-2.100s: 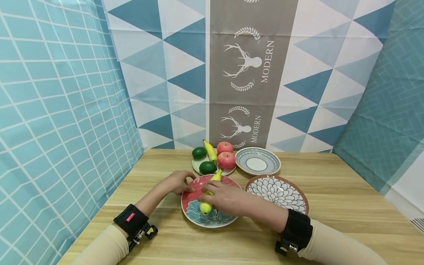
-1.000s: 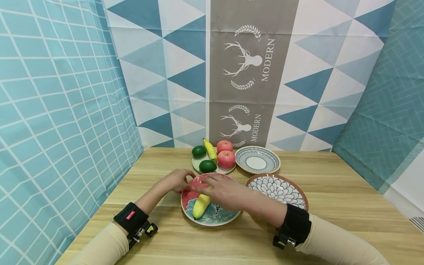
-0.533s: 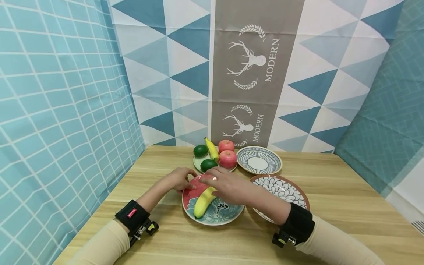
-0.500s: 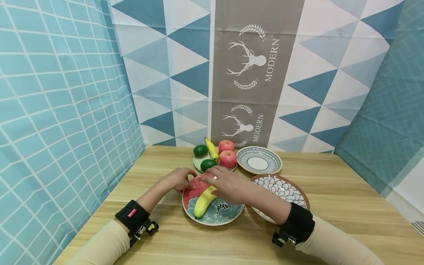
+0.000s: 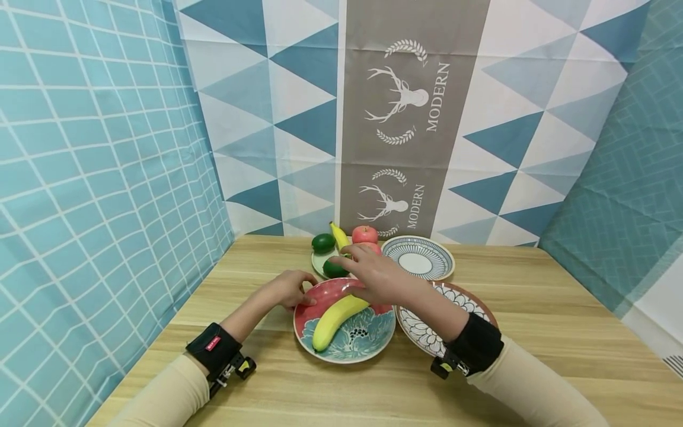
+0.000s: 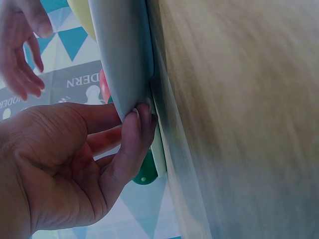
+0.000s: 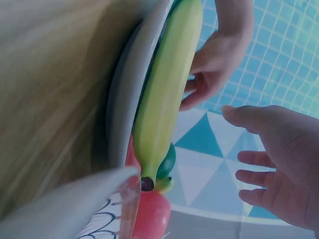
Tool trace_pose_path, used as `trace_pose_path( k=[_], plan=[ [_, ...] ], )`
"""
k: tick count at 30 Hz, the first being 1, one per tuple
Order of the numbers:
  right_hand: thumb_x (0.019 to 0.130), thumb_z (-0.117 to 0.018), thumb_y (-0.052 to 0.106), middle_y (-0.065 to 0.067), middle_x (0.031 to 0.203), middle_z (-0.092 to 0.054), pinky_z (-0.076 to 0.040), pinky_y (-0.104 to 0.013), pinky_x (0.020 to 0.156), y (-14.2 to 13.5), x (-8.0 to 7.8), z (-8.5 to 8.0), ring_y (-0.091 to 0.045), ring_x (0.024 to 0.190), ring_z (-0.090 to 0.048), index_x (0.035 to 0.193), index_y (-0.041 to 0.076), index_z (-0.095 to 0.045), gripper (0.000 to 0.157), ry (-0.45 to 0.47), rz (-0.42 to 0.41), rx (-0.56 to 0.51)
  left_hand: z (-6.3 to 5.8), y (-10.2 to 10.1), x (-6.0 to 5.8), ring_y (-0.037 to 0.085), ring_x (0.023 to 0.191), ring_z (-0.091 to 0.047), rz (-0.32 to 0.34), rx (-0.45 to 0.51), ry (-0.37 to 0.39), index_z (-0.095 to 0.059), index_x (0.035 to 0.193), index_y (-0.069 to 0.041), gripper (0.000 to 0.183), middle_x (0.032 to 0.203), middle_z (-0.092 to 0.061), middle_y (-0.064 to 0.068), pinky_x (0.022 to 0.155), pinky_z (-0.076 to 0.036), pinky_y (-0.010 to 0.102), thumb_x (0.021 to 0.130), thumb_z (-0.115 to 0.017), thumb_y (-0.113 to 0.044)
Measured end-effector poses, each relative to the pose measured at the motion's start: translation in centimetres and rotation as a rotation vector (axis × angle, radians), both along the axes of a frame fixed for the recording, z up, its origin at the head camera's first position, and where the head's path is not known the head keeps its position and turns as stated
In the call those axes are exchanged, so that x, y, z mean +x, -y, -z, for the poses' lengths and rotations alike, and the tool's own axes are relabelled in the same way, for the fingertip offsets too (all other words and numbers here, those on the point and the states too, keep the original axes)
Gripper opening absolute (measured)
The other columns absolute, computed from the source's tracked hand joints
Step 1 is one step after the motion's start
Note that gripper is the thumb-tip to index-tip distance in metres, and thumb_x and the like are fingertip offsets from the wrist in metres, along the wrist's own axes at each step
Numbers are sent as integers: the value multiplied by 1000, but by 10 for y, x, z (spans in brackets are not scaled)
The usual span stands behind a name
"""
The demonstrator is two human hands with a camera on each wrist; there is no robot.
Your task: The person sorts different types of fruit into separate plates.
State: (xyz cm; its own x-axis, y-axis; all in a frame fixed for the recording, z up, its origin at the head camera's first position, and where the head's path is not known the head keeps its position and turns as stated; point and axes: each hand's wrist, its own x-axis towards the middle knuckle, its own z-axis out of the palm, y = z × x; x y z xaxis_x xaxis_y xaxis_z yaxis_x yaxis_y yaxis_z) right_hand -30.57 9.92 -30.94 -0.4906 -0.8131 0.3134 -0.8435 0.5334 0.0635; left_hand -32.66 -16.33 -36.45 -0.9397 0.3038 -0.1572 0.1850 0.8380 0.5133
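A banana [image 5: 336, 320] lies on the red and teal floral plate [image 5: 368, 343] in the middle of the table. My left hand [image 5: 290, 289] pinches this plate's left rim between thumb and fingers; in the left wrist view the left hand [image 6: 75, 159] has its fingertips on the rim's underside. Above the plate's far right side hovers my right hand [image 5: 379, 273], fingers spread and holding nothing. The right wrist view shows the right hand [image 7: 279, 164] apart from the banana [image 7: 167, 94]. In the head view it partly covers the fruit behind.
Behind, a small plate [image 5: 317, 264] bears green fruits [image 5: 323, 243], another banana [image 5: 339, 235] and red apples [image 5: 364, 233]. A blue-lined plate [image 5: 443, 261] stands to its right. Nearer is a brown-rimmed petal-pattern plate [image 5: 488, 314], partly under the right forearm. Patterned cloth hangs at the back and sides.
My right hand has let go of the banana, which now lies on the floral plate, and has risen away toward the fruit at the back. The left hand has kept its grip on the rim.
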Motion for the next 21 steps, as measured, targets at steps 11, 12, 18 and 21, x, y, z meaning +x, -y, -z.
trace_pose_path(
  k=[11, 12, 18, 21],
  plan=[
    [93, -82, 24, -11, 138, -55, -56, -35, 89, -1, -32, -4, -19, 106, -57, 154, 14, -54, 67, 48, 55, -20, -1, 1, 1, 18, 60, -63, -6, 7, 3, -67, 135, -8, 42, 83, -65, 9, 55, -58, 28, 96, -81, -18],
    [93, -82, 22, -11, 136, -56, -56, -35, 89, 0, -35, -4, -20, 105, -57, 153, 14, -55, 66, 42, 51, -24, -1, 1, 1, 18, 61, -63, -7, 6, 4, -67, 135, -8, 42, 84, -65, 9, 55, -58, 28, 96, -81, -18],
    [91, -81, 14, -16, 132, -60, -55, -42, 99, 2, -57, -3, -30, 118, -57, 146, 8, -60, 59, -8, 48, -20, -1, 1, 0, 19, 62, -63, -10, -6, 4, -66, 136, -9, 44, 84, -65, 9, 55, -58, 28, 96, -81, -19],
    [92, -80, 14, -19, 134, -60, -48, -47, 110, 5, -66, -3, -36, 127, -54, 145, 7, -61, 57, -2, 80, 3, -1, 1, -1, 19, 62, -63, -11, -2, 9, -66, 135, -9, 43, 85, -65, 9, 55, -58, 28, 96, -81, -18]
  ],
)
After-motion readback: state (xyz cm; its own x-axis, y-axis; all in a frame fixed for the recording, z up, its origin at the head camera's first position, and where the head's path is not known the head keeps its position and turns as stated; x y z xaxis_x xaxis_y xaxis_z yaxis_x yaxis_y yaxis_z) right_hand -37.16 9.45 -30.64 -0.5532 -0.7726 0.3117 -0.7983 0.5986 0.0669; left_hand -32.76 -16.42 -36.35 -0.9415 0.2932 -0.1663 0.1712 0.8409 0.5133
